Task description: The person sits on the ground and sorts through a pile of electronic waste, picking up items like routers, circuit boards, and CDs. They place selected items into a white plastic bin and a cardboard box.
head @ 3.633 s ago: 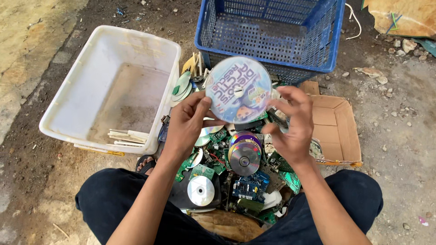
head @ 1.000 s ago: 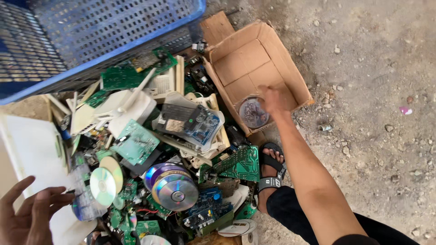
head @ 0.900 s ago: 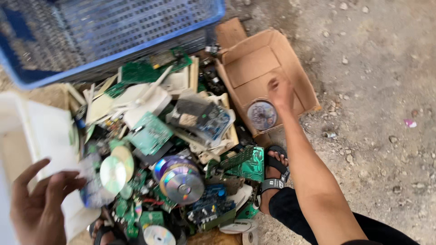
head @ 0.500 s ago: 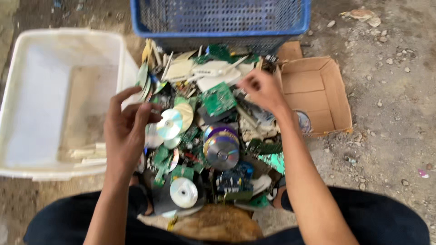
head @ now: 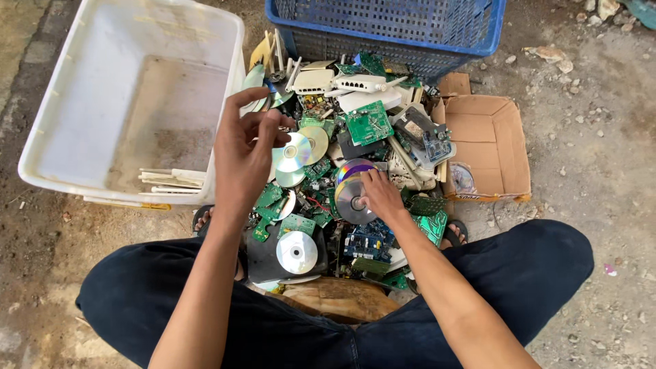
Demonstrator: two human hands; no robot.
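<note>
Head view: right hand [head: 380, 195] presses fingertips flat onto the disc stack [head: 352, 195] mid-pile on the ground, steadying it for pickup; left hand [head: 244, 147] hovers, fingers loosely spread, beside the white tub [head: 61, 109].

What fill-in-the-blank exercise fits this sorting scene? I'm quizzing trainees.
1. The right hand rests on a stack of shiny ____ in the scrap pile.
2. The cardboard box holds a single ____.
3. The basket behind the pile is coloured ____.
4. The left hand hovers beside the ____ plastic tub.

Missing words: discs; disc; blue; white
</note>
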